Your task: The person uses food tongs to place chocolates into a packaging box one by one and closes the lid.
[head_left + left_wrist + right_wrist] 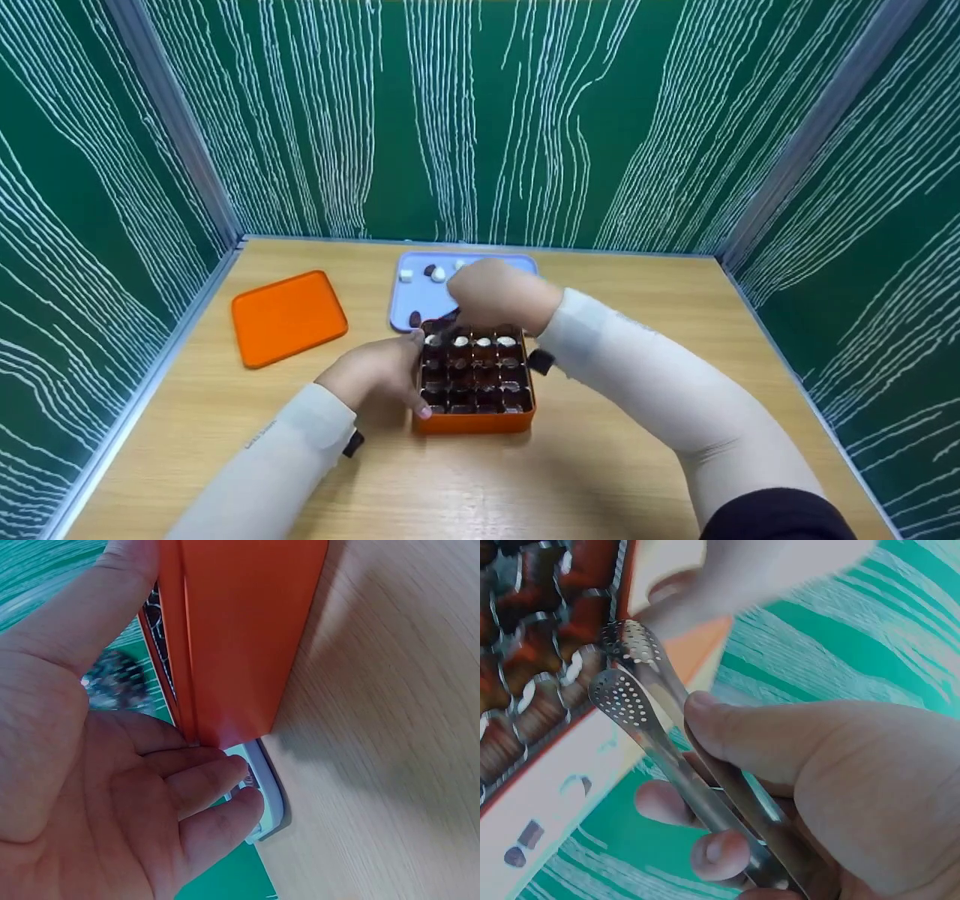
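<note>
An orange box (474, 424) with a dark brown divided insert stands mid-table. White pieces (484, 342) sit in one row of compartments near its far side; the darker compartments are hard to read. My left hand (384, 373) holds the box's left side, thumb by the near corner and fingers by the far one. Above the far left corner is my right hand (496, 292). It grips metal tongs (676, 774) with perforated tips, seen in the right wrist view. Those tips stand slightly apart at the box's corner; whether a piece is between them, I cannot tell.
Behind the box lies a pale blue tray (417, 295) with several white and dark pieces, partly hidden by my right hand. An orange lid (289, 319) rests on the table to the left. Green walls with white lines enclose the table (622, 450).
</note>
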A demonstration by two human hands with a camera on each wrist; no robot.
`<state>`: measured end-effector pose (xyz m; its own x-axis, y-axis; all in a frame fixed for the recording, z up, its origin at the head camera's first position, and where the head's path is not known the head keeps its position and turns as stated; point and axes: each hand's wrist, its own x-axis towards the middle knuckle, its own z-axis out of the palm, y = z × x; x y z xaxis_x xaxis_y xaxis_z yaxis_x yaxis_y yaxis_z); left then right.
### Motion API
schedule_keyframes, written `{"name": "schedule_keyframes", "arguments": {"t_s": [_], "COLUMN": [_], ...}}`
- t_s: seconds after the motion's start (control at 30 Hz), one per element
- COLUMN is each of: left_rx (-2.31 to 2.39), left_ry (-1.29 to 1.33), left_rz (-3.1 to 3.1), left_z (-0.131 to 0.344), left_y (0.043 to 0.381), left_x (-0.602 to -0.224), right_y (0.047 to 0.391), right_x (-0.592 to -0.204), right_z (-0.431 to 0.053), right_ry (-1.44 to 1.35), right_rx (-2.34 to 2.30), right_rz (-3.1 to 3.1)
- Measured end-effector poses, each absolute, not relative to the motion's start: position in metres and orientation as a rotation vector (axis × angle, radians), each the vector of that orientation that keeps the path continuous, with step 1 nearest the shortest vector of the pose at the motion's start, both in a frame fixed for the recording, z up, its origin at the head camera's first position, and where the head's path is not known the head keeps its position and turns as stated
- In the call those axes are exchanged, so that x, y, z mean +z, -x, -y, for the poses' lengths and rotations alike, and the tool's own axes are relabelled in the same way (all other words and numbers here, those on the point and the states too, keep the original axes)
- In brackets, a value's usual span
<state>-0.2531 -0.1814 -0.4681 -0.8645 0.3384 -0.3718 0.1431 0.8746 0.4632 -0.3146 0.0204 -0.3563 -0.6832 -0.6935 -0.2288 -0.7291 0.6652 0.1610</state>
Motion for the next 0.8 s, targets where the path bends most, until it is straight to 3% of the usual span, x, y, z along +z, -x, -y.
{"name": "schedule_keyframes", "arguments": {"t_s": [0.23, 0.43, 0.63, 0.8], "left_rx": [0.541, 0.55, 0.491, 0.489], "left_ry": [-0.356, -0.332, -0.351, -0.338], "left_rz": [-2.603, -2.582, -2.606, -2.612], "left_z": [0.178, 0.179, 0.177, 0.175], "left_y": [0.255, 0.255, 0.254, 0.255], "left_x": [-0.467, -0.466, -0.467, -0.465], "right_y": [0.354, 0.392, 0.418, 0.428], "right_x": [-0.358, -0.39, -0.435, -0.449], "right_z": [-0.056, -0.073, -0.055, -0.031], "right_ry": [1.011, 0.799, 0.645, 0.543], "right_rx": [0.298, 0.035, -0.407, -0.454], "right_rz": [-2.908, -2.993, -2.868, -2.879]}}
